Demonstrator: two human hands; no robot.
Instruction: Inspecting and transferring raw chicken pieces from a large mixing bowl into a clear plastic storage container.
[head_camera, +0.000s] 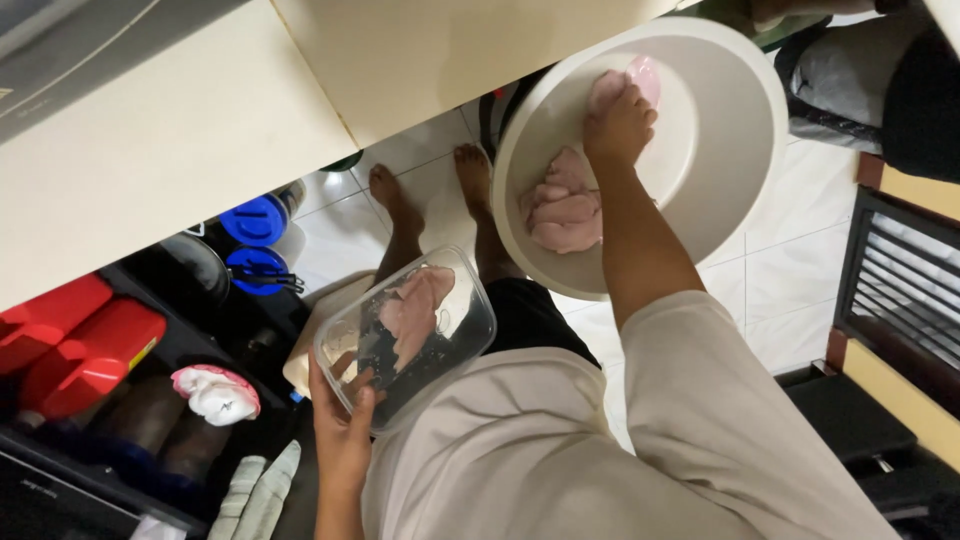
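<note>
The right hand (620, 122) reaches into a large white basin (740, 130) at about one o'clock in the view, its grip closed around a pale pink piece of raw meat (628, 80) near the basin's far wall. More raw pink pieces (562, 205) lie heaped in the bottom of the basin, just beside the forearm at its nine o'clock side.

The left hand (345, 425) sits at seven o'clock, its grip clamped on the near edge of a clear rectangular container (470, 310) — thumb on the rim, fingers beneath. The container is tilted and holds another pink piece (415, 310) against its dark inside.

Between the two vessels, bare feet (395, 200) stand on white floor tiles (790, 260). A cream tabletop (180, 140) fills the ten-to-twelve o'clock stretch. Under it, at nine o'clock, sit two blue lids (255, 218), red cans (85, 350) and a pink-and-white bundle (216, 392) — all well apart from the hands.
</note>
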